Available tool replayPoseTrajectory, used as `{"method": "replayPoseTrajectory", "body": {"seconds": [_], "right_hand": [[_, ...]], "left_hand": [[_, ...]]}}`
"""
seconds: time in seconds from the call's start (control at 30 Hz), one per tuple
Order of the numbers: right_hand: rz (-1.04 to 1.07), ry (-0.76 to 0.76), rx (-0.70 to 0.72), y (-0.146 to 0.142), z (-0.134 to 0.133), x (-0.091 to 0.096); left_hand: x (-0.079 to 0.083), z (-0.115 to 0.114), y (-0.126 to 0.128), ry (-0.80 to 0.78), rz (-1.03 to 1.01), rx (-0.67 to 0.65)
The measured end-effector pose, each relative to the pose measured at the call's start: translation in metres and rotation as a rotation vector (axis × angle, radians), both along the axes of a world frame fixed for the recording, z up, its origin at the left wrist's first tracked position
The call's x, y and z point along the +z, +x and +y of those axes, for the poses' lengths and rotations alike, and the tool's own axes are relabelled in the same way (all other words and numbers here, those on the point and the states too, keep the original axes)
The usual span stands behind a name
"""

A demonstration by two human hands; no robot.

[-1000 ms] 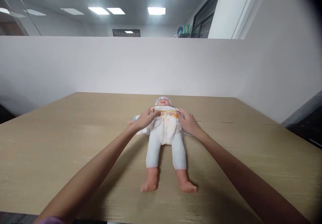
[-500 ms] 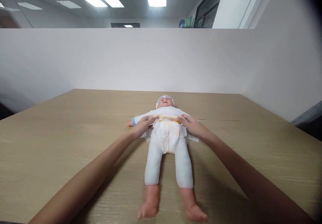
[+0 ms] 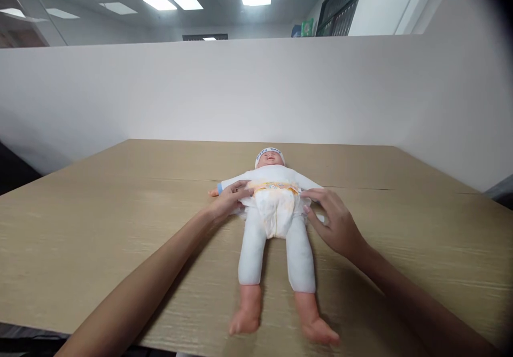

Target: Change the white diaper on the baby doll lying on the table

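A baby doll [image 3: 276,229] in white clothes lies on its back on a wooden table [image 3: 100,229], head away from me, bare feet toward me. A white diaper [image 3: 276,210] with a yellow printed waistband is around its hips. My left hand [image 3: 228,201] rests at the doll's left hip, fingers pinching the diaper's edge. My right hand [image 3: 336,220] hovers at the doll's other hip with fingers spread, its fingertips by the diaper's side tab.
A white partition wall [image 3: 160,95] stands behind the table's far edge and along the right side. Ceiling lights and a dark window frame show above it. The table's near edge runs along the bottom left.
The shirt, lifted toward the doll's chin a second ago, now lies down over the chest. My right hand has come off the waistband and moved out to the doll's side, fingers opening.
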State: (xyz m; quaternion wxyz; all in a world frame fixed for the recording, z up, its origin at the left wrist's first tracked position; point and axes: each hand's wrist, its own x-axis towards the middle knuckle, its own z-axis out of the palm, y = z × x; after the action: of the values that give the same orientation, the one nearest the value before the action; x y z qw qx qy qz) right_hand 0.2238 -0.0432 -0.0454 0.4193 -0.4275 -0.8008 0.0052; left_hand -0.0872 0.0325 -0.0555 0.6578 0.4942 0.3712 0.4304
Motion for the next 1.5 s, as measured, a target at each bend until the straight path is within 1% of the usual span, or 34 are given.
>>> {"method": "replayPoseTrajectory", "body": {"seconds": [0.07,0.17,0.27,0.33,0.37,0.43,0.5,0.57,0.6,0.67,0.73,0.8,0.87,0.93,1.0,1.07,1.17,1.23,1.33,1.4,1.43,1.5], "right_hand": [[-0.107,-0.035,0.068,0.008,0.003,-0.002],[-0.094,-0.131,0.062,0.02,0.013,-0.005],[-0.063,-0.22,-0.051,0.03,0.019,-0.009],[-0.089,-0.308,-0.173,0.035,0.021,-0.013],[-0.117,-0.345,-0.229,0.037,0.021,-0.015],[-0.179,-0.391,-0.311,0.041,0.021,-0.021],[-0.212,-0.423,-0.368,0.044,0.022,-0.026],[-0.221,-0.477,-0.403,0.046,0.023,-0.03],[-0.225,-0.506,-0.412,0.046,0.024,-0.031],[-0.232,-0.541,-0.414,0.047,0.025,-0.033],[-0.235,-0.584,-0.397,0.048,0.027,-0.032],[-0.196,-0.649,-0.321,0.05,0.028,-0.028],[-0.079,-0.689,-0.202,0.053,0.029,-0.021],[0.106,-0.721,-0.105,0.054,0.03,-0.01],[0.276,-0.772,-0.075,0.051,0.032,0.002],[0.363,-0.799,-0.068,0.042,0.037,0.012],[0.336,-0.718,-0.022,0.02,0.053,0.021],[0.243,-0.669,0.01,0.002,0.066,0.024],[0.115,-0.648,0.019,-0.021,0.077,0.027],[0.095,-0.619,0.008,-0.031,0.074,0.028],[0.108,-0.582,0.004,-0.033,0.07,0.028],[0.138,-0.451,0.014,-0.034,0.055,0.025]], "left_hand": [[0.002,-0.001,-0.001,0.019,0.066,0.025],[0.005,0.0,-0.004,0.098,0.198,0.11],[0.018,-0.004,-0.001,0.27,0.356,0.235],[0.033,-0.012,0.009,0.433,0.488,0.304],[0.041,-0.017,0.016,0.519,0.552,0.316],[0.058,-0.025,0.034,0.69,0.662,0.268],[0.069,-0.029,0.056,0.863,0.753,0.147],[0.074,-0.028,0.076,0.991,0.867,0.018],[0.073,-0.026,0.085,1.021,0.93,-0.021],[0.068,-0.022,0.098,1.029,1.038,-0.04],[0.061,-0.019,0.105,1.019,1.096,-0.002],[0.054,-0.018,0.108,1.029,1.109,0.035],[0.051,-0.018,0.108,1.042,1.111,0.044],[0.051,-0.018,0.107,1.035,1.126,0.03],[0.053,-0.019,0.107,1.005,1.146,0.015],[0.054,-0.019,0.107,0.98,1.15,0.005],[0.053,-0.018,0.106,0.984,1.124,0.016],[0.052,-0.018,0.105,0.981,1.111,0.03],[0.051,-0.018,0.104,0.963,1.085,0.039],[0.049,-0.018,0.103,0.953,1.066,0.039],[0.049,-0.018,0.102,0.951,1.056,0.039],[0.047,-0.016,0.101,0.951,1.032,0.039]]}}
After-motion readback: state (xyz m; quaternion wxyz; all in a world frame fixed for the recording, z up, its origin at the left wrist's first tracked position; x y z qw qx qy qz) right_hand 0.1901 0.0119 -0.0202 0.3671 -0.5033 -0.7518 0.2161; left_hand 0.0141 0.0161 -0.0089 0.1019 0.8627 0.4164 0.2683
